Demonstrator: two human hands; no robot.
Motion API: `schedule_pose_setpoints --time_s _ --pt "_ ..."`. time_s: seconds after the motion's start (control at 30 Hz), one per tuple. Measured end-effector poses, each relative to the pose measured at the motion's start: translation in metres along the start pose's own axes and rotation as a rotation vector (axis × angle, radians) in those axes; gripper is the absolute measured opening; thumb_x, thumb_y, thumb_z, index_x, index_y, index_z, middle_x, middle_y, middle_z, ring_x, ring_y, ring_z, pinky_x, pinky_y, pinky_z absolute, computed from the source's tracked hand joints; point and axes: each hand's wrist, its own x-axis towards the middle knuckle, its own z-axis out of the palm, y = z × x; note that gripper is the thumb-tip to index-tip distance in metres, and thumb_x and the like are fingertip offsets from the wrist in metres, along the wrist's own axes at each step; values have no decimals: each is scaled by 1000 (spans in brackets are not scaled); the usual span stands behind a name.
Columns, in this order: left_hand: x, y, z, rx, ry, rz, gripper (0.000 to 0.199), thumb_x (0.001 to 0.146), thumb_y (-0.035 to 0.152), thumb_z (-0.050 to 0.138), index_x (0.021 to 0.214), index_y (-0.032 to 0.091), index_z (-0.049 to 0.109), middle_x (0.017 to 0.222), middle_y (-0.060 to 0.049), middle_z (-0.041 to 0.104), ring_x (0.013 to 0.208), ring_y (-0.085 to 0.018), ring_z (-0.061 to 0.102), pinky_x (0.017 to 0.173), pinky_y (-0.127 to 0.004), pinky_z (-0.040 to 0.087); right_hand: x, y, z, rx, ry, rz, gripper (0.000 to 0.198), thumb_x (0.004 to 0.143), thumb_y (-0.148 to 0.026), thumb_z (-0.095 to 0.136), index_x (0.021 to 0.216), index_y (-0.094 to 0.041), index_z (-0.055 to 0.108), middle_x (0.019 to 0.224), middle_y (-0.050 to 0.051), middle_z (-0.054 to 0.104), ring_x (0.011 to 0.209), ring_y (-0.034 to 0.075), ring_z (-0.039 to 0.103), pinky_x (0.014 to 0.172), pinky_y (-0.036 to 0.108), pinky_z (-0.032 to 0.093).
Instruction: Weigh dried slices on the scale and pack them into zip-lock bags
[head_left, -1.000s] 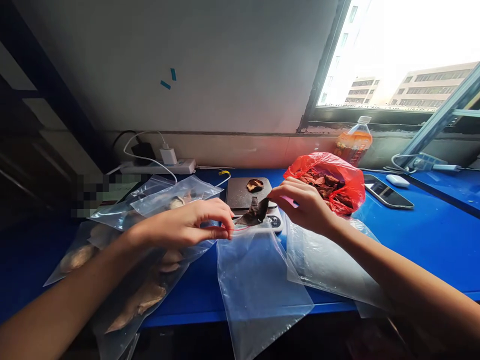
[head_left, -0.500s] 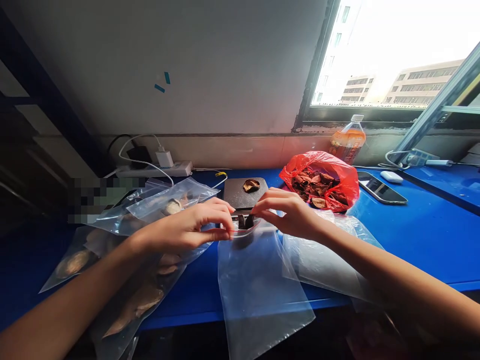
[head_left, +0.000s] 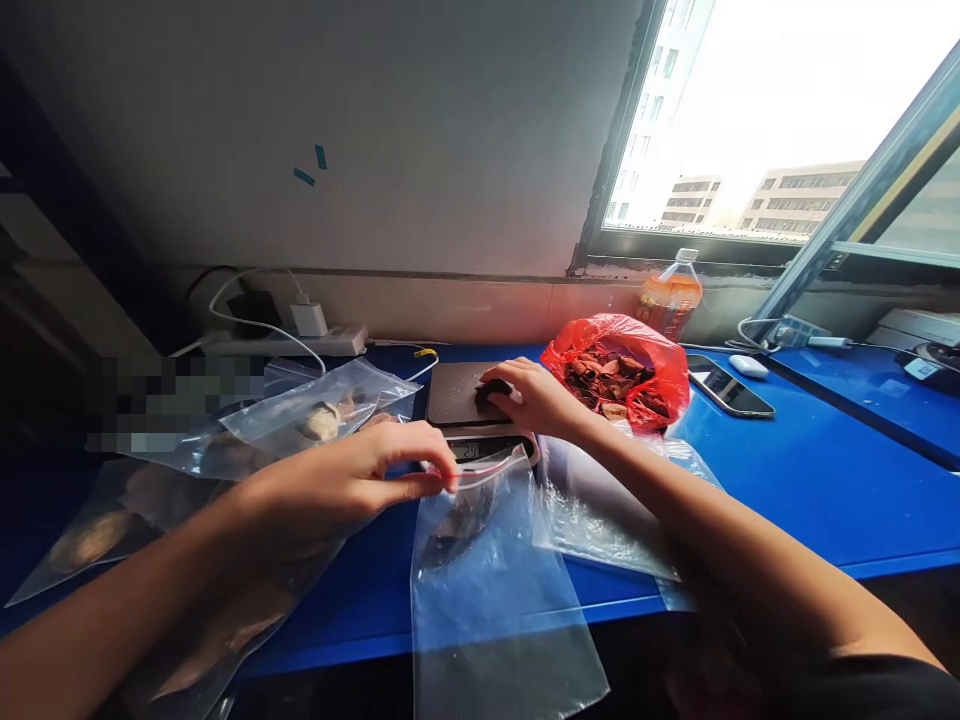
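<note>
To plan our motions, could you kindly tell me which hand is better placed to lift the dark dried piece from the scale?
Probably the right hand: it is at the dark dried piece over the scale, while the left hand pinches the clear bag by its mouth.

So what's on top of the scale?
Up there, the right hand grips a dark piece; whether it touches the scale, or anything lies underneath, is hidden.

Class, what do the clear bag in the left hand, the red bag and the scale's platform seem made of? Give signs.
Clear bag: thin, glossy plastic film; the blue table shows through. Red bag: thin, shiny plastic; its crumpled rim glows with light. Scale's platform: dark grey, fairly matte, perhaps metal or plastic; its dull sheen leaves that open.
</note>
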Motion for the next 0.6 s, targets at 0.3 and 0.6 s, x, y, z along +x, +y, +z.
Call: schedule_pose_setpoints --time_s 0.3,0.6 --pt "1 0 -10 50 132 22 19 97 33 56 100 23 72 105 -5 73 98 -20 67 86 -29 53 -24 -46 -35 786 -79 173 34 83 -28 70 112 -19 56 91 1 68 77 13 65 65 26 52" --pt "6 9 -4 -141 453 -132 20 87 40 65 92 21 70 108 -7 73 95 -21 70 76 -28 57 -32 -56 -47 656 -283 171 45 92 -58 60 72 -17 62 65 -2 52 60 10 45 53 24 34"
